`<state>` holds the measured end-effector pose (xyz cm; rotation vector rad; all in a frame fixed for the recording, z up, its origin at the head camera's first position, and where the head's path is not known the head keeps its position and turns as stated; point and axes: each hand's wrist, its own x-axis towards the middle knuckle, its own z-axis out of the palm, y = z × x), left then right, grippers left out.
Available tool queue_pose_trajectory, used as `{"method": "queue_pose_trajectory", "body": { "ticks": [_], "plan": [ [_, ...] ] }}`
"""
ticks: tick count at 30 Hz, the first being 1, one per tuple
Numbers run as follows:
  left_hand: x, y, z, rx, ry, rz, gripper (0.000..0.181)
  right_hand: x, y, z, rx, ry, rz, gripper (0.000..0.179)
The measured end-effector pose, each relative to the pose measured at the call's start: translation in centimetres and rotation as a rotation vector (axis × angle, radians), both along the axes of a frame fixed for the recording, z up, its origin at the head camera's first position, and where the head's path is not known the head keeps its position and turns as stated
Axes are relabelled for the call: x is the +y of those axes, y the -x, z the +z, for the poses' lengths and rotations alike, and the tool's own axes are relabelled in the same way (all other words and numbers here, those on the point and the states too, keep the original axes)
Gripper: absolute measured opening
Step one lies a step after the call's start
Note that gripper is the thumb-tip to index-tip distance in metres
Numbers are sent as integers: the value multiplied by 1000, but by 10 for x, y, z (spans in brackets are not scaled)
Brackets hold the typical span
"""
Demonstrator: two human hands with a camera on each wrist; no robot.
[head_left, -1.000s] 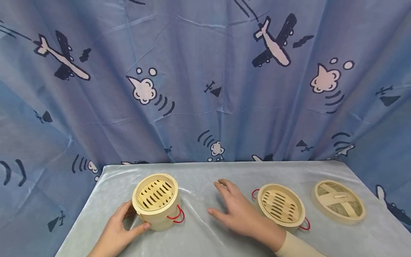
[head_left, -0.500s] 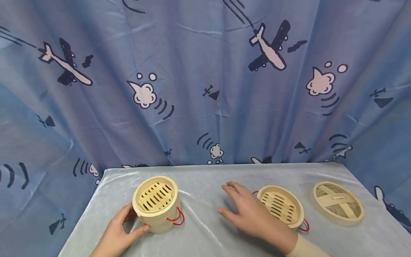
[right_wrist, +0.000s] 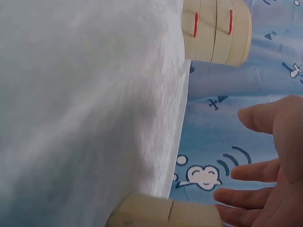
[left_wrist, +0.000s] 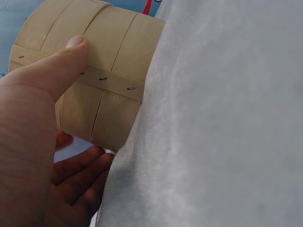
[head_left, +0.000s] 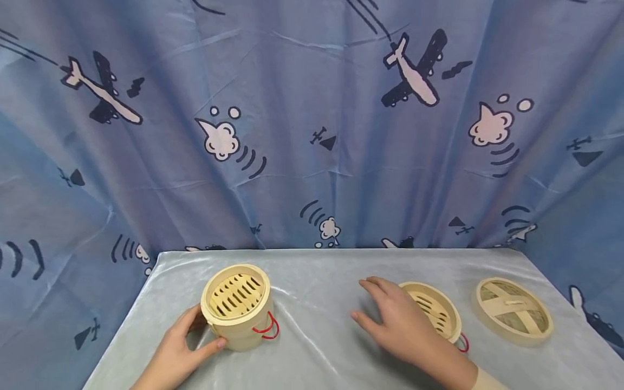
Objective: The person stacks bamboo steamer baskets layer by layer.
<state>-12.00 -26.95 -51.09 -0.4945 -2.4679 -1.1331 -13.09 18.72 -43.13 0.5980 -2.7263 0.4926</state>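
A stack of two bamboo steamer baskets (head_left: 237, 303) stands on the cloth at left, with slatted floor and red cord loops. My left hand (head_left: 174, 346) holds the stack from its left side; in the left wrist view the thumb (left_wrist: 66, 61) lies on the stapled bamboo wall while the fingers reach round the far side. My right hand (head_left: 407, 325), fingers spread and relaxed, hovers beside a single steamer basket (head_left: 447, 311), partly covering it in the head view. In the right wrist view nothing lies between the thumb and fingers; that basket (right_wrist: 165, 213) appears at the bottom edge.
A round bamboo lid (head_left: 514, 310) with crossed strips lies at the far right. Pale shiny cloth (head_left: 312, 325) covers the table. Behind it hangs a blue curtain (head_left: 292, 135) printed with planes and clouds.
My right hand has moved to the right, from the middle of the table to over the single steamer basket's left side. The left hand and the stack stay where they were.
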Motion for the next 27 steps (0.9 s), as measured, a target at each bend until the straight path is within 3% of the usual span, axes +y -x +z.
{"method": "queue_pose_trajectory", "body": {
  "ticks": [6, 14, 27],
  "plan": [
    [-1, 0, -1, -4, 7, -7, 86, 18, -2, -4, 42, -3, -34, 63],
    [1, 0, 2, -41, 29, 17, 83, 47, -4, -7, 23, -66, -107, 71],
    [2, 0, 3, -37, 31, 13, 82, 74, -9, -15, 16, -53, -153, 79]
  ]
}}
